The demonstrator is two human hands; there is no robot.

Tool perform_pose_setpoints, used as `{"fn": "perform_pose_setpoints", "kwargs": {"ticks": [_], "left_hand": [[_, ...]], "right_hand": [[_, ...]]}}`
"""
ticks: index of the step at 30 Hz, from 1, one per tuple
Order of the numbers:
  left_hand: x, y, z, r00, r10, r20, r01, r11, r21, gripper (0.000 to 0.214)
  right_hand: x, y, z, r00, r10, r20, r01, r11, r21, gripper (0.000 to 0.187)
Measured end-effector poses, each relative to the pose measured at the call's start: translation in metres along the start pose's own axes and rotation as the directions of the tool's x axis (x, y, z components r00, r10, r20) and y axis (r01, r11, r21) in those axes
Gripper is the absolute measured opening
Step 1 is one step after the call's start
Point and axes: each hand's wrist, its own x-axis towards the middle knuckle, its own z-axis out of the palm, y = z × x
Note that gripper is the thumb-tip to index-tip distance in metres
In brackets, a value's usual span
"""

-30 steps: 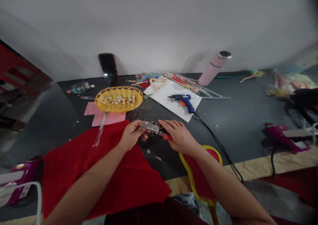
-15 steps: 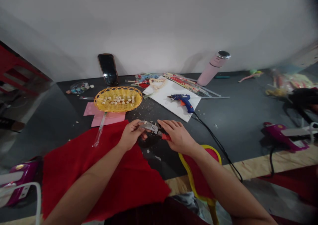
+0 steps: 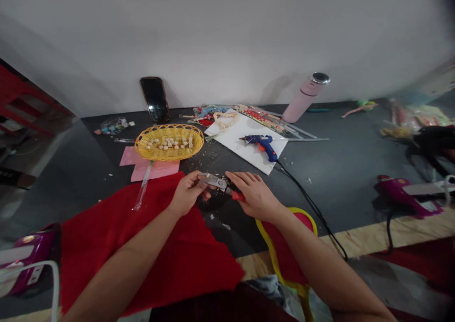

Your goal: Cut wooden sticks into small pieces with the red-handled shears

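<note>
My right hand (image 3: 256, 195) is closed around the red handles of a pair of pruning shears (image 3: 217, 183), whose grey blades point left. At the blade tips, my left hand (image 3: 187, 192) pinches a small pale piece (image 3: 207, 175); its exact kind is too small to make out. The left fingers partly hide the blade ends. Pale crumbs lie on the dark table (image 3: 227, 239) below the shears. Beyond my left hand stands a yellow woven basket (image 3: 169, 157) holding several small whitish pieces.
A red cloth (image 3: 152, 260) lies under my left forearm, with pink paper (image 3: 156, 171) behind it. On a white board (image 3: 241, 151) rests a blue glue gun (image 3: 263, 146), its cord trailing right. A phone (image 3: 155, 99) and a pink bottle (image 3: 304, 100) stand near the wall.
</note>
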Motion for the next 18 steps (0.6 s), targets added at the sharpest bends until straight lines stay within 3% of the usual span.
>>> {"fn": "perform_pose_setpoints", "kwargs": {"ticks": [18], "left_hand": [[-0.0004, 0.0025, 0.0005, 0.998, 0.053, 0.03, -0.054, 0.998, 0.037, 0.007]], "right_hand": [[-0.0001, 0.0, -0.0034, 1.0, -0.018, 0.013, 0.017, 1.0, 0.015, 0.071]]}}
